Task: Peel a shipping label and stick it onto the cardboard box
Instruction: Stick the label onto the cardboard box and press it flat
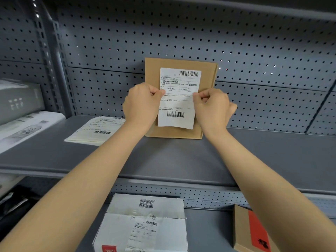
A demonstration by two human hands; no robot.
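Note:
A flat brown cardboard box (152, 70) stands upright on the grey shelf, leaning against the pegboard back. A white shipping label (179, 104) with two barcodes lies against its front face; the label's lower edge curls slightly off the box. My left hand (141, 104) pinches the label's left edge at mid-height. My right hand (211, 106) pinches its right edge at about the same height. Both fists are closed, thumbs on the label.
A stack of label sheets (96, 130) lies on the shelf (181, 160) left of the box. White parcels (20, 113) sit at far left. On the lower shelf are a white box (145, 224) with labels and a brown box with red tape (252, 231).

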